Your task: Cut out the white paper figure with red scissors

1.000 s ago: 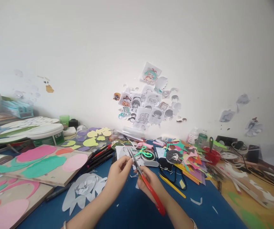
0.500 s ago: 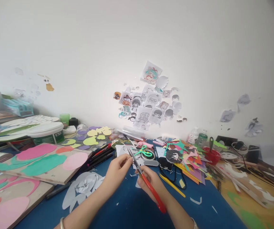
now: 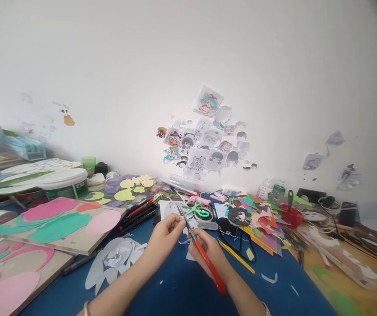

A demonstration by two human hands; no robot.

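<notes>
My right hand (image 3: 210,250) is closed round red-handled scissors (image 3: 204,256), whose metal blades point up and left. Pinched in the fingers of my left hand (image 3: 162,239) is a small white paper piece (image 3: 186,226), held right at the blades. Both hands hover over the blue table top (image 3: 182,289), with small white paper scraps (image 3: 269,277) lying around them. A grey and white paper cut-out (image 3: 114,261) lies flat just left of my left forearm.
Boards with pink and green paper shapes (image 3: 60,224) fill the left side, beside a white tub (image 3: 64,183). Pens (image 3: 139,216), green scissors (image 3: 197,210) and a heap of coloured paper (image 3: 261,221) lie behind my hands. Printed drawings (image 3: 204,145) are stuck on the wall.
Almost nothing has moved. My hands and the scissors have kept their place, with only a slight shift of the camera view.
</notes>
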